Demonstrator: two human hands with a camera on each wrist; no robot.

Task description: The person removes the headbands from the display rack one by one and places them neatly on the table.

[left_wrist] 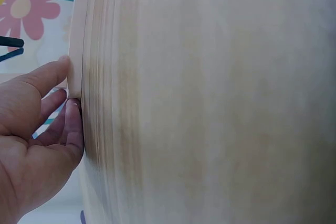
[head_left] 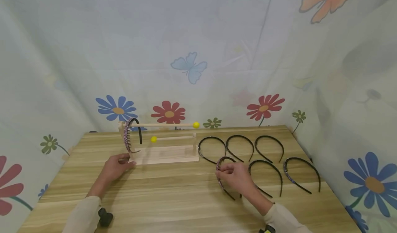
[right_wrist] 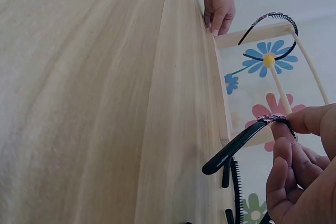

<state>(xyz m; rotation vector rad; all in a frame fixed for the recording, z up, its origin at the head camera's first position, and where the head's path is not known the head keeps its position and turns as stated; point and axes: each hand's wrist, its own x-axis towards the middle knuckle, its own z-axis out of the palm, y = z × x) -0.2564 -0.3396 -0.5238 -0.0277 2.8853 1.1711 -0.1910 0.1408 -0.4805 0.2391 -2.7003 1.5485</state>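
Observation:
A wooden rack (head_left: 173, 155) with two rods stands at the back left. My left hand (head_left: 116, 168) pinches the near left corner of its base, thumb on top in the left wrist view. Over the upper rod, near its left end, hangs a beaded black headband (head_left: 126, 136). Between thumb and fingers, my right hand (head_left: 238, 177) holds another toothed headband (right_wrist: 236, 148), gripping it by its pink-beaded stretch. That headband's bare black end points away from the fingers in the right wrist view. Part of its arch is hidden behind the right hand.
Several black headbands lie in two rows on the right of the wooden table (head_left: 173, 198), among them a blue-beaded one (head_left: 289, 174). Yellow balls cap the upper rod (head_left: 196, 125) and the lower rod (head_left: 154, 139). A flower-printed curtain (head_left: 217, 53) surrounds the table.

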